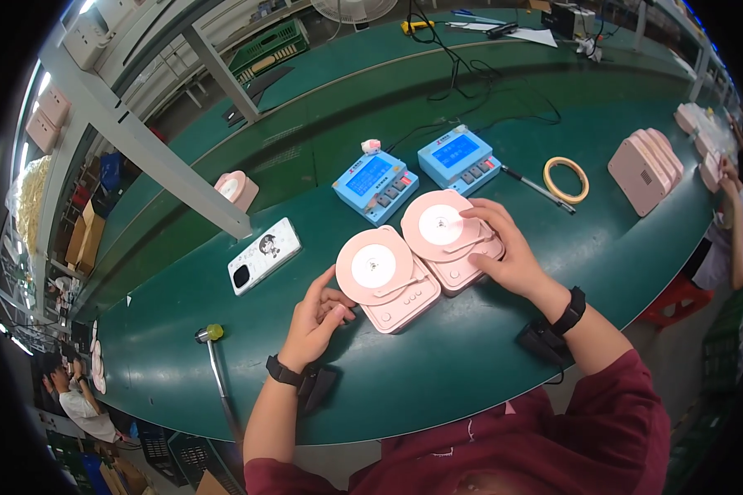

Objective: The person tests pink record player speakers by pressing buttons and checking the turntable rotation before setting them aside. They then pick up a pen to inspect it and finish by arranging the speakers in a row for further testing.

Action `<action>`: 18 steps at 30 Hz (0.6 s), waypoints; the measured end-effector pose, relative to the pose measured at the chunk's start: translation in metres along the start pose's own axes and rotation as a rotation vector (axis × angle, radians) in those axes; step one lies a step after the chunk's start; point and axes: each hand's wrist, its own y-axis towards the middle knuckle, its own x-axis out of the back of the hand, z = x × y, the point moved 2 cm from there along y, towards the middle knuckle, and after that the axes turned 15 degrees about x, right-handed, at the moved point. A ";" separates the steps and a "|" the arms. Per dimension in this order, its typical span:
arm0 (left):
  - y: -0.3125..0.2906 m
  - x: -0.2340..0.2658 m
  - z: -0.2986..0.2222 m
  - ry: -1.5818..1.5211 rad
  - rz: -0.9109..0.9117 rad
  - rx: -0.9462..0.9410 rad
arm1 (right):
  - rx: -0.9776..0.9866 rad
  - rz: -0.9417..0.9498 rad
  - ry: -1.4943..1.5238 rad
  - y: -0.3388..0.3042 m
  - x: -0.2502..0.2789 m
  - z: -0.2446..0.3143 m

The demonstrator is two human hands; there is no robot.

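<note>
Two pink toy-like record players stand side by side on the green table. Each has a round platter with a white label and a small tonearm. My left hand (pixel 312 320) is beside the left record player (pixel 400 307), fingers half curled and apart, the index fingertip at its platter's edge. My right hand (pixel 510 254) grips the right record player (pixel 437 235), fingers over the platter's right side and thumb near the front knob. The undersides of both players are hidden.
Behind the players stand two blue testers with lit screens, left (pixel 375 186) and right (pixel 459 161). A pen (pixel 538 190), tape roll (pixel 566 180) and more pink players (pixel 645 172) lie right. Left are a phone (pixel 265 256), hammer (pixel 215 367) and metal post (pixel 165 157).
</note>
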 end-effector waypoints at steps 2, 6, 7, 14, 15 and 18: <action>0.001 0.001 0.002 -0.003 0.000 -0.001 | 0.072 0.005 -0.155 0.001 -0.001 0.009; 0.000 0.000 0.000 -0.005 -0.004 -0.001 | 0.260 0.015 -0.319 0.001 0.000 0.023; 0.000 0.000 0.000 -0.003 -0.005 -0.001 | 0.304 0.086 -0.331 0.000 -0.002 0.025; 0.000 0.001 0.002 -0.004 -0.003 -0.002 | 0.392 0.216 -0.356 0.000 -0.007 0.029; 0.000 0.001 0.002 -0.003 -0.003 -0.002 | 0.393 0.228 -0.364 0.000 -0.007 0.028; 0.001 0.000 0.002 -0.007 -0.001 -0.007 | 0.395 0.252 -0.378 -0.001 -0.007 0.028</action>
